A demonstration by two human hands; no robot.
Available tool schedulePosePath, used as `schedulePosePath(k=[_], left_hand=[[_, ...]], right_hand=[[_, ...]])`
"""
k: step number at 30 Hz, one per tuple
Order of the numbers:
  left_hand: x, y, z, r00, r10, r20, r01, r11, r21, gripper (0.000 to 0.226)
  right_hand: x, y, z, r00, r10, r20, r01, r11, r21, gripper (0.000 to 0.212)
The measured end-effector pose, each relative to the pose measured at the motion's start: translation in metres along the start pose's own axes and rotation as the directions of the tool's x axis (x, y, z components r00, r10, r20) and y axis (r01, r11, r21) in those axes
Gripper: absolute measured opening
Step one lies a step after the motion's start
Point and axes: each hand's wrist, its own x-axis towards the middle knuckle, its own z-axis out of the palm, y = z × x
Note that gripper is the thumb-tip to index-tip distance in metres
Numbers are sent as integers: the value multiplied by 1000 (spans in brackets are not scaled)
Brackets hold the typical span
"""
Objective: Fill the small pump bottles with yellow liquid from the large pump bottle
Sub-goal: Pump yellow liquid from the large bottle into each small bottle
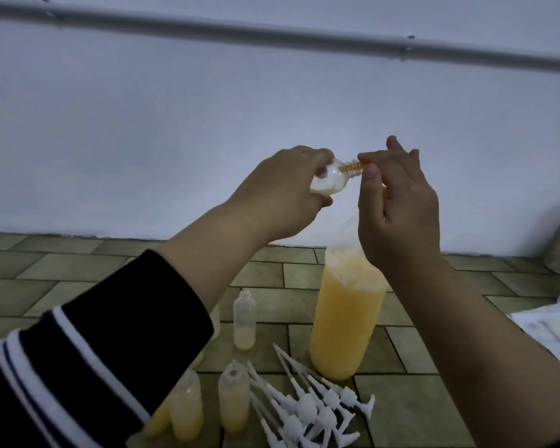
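Observation:
My left hand (285, 192) grips a small clear bottle (105, 179), tipped on its side with its threaded neck pointing right and a little pale liquid inside. My right hand (398, 208) pinches something small at that neck between thumb and forefinger; what it holds is hidden. Below it stands the large bottle (343, 321), mostly full of yellow liquid, its top hidden behind my right hand. On the floor stand several small bottles (244, 321), some partly filled with yellow liquid, without pumps.
A heap of white pump heads with long tubes (314, 405) lies on the tiled floor (401, 409) in front of the large bottle. White paper or cloth (550, 331) lies at the right. A white wall with a grey pipe (272, 30) rises behind.

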Motion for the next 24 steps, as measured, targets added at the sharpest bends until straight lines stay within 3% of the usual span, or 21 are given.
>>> schedulePosePath(k=[6, 13, 20, 24], left_hand=[[-2, 5, 3, 1000, 26, -12, -26, 998, -53, 38], [0, 2, -1, 1000, -6, 21, 6, 1000, -15, 30], [2, 3, 5, 1000, 15, -7, -16, 999, -37, 34], [-1, -2, 7, 999, 17, 44, -16, 1000, -18, 35]], right_hand=[[-6, 3, 1, 996, -9, -87, 9, 1000, -4, 41], [-2, -1, 1, 1000, 17, 16, -16, 999, -34, 47], [-3, 3, -1, 999, 42, -23, -42, 999, 5, 41], [-9, -1, 0, 995, 86, 42, -86, 996, -2, 46]])
